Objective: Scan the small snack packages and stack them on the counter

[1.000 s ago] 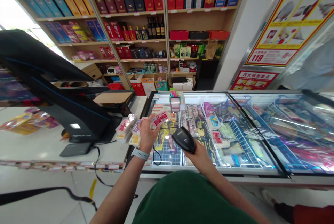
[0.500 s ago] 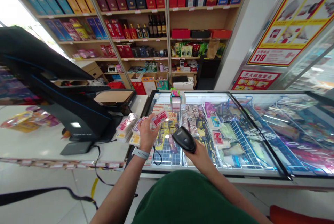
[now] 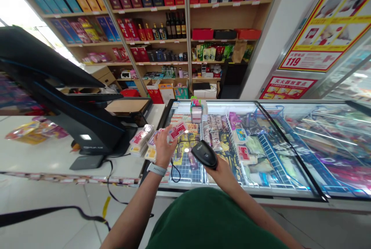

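My left hand [image 3: 164, 149], with a watch on its wrist, pinches a small clear pack with a red label [image 3: 177, 130] over the freezer's glass top. My right hand [image 3: 222, 174] is wrapped round the handle of a black barcode scanner [image 3: 204, 154]. The scanner's head points up and left toward the pack, a short gap away. More small packs with white and yellow labels [image 3: 150, 153] lie just under and left of my left hand, partly hidden by it. Beside them a stack of similar packs [image 3: 140, 140] rests at the counter's right end.
A black monitor on a stand [image 3: 98, 125] rises from the white counter [image 3: 43, 160] on the left. The glass-topped chest freezer [image 3: 185, 191] spans the front and right, with bagged goods inside. A black cable [image 3: 175, 175] loops below my left hand. Stocked shelves [image 3: 162, 42] stand behind.
The camera view has shifted slightly. Both hands keep nearly the same pose, the left still on the red-labelled pack and the right still on the scanner.
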Tool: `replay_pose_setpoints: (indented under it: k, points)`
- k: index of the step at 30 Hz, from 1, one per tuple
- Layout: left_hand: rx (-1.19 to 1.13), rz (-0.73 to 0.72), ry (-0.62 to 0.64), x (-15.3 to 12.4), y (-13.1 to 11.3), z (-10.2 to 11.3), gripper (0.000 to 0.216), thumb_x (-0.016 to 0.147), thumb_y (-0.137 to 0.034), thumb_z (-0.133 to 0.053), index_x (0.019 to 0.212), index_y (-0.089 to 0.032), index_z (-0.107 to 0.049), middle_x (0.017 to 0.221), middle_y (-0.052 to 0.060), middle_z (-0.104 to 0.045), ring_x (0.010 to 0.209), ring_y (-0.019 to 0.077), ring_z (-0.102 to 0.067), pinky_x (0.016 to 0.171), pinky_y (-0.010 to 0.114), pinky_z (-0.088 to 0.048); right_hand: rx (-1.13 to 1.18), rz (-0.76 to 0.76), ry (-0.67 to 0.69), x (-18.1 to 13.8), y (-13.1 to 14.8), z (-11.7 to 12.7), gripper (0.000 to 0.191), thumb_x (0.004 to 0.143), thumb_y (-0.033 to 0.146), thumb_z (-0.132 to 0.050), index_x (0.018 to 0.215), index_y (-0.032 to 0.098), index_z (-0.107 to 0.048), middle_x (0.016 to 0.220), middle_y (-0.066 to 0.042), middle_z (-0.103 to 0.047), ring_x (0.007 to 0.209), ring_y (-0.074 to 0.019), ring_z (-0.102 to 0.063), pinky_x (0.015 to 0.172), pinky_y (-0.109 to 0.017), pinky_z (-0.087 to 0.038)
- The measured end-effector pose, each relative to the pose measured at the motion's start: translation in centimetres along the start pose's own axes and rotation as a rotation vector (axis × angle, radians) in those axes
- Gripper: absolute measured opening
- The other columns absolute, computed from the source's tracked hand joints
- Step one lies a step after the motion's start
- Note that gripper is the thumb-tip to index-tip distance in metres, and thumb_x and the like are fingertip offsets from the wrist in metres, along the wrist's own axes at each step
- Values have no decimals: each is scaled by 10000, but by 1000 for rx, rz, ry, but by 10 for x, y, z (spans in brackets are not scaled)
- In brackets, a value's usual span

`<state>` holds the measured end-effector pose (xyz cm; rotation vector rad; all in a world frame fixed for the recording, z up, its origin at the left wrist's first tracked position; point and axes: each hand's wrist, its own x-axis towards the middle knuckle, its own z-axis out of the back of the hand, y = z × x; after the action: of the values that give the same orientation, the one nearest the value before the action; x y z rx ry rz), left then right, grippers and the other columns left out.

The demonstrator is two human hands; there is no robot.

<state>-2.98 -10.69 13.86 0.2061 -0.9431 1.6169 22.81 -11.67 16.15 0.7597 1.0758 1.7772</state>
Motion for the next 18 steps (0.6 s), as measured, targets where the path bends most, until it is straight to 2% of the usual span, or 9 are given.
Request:
replay_pose_setpoints:
  k: [11, 18]
  points:
    - [27, 35, 0, 0, 2, -2, 527, 790, -228, -632, 1294, -212, -478, 1270, 90, -596, 1157, 251, -544, 1063, 431, -281, 26, 18, 41, 3, 1, 0, 388, 746, 205, -618, 1133, 181, -611, 1051, -72, -710, 975, -255, -648, 863, -365, -490]
    - [35, 79, -13, 2, 3, 2, 534, 783, -266, -642, 1287, -210, -476, 1231, 83, -604, 1146, 255, -536, 1060, 428, -296, 3, -14, 17, 3, -2, -2, 384, 751, 234, -620, 1131, 177, -613, 1050, -76, -707, 983, -266, -647, 866, -377, -492]
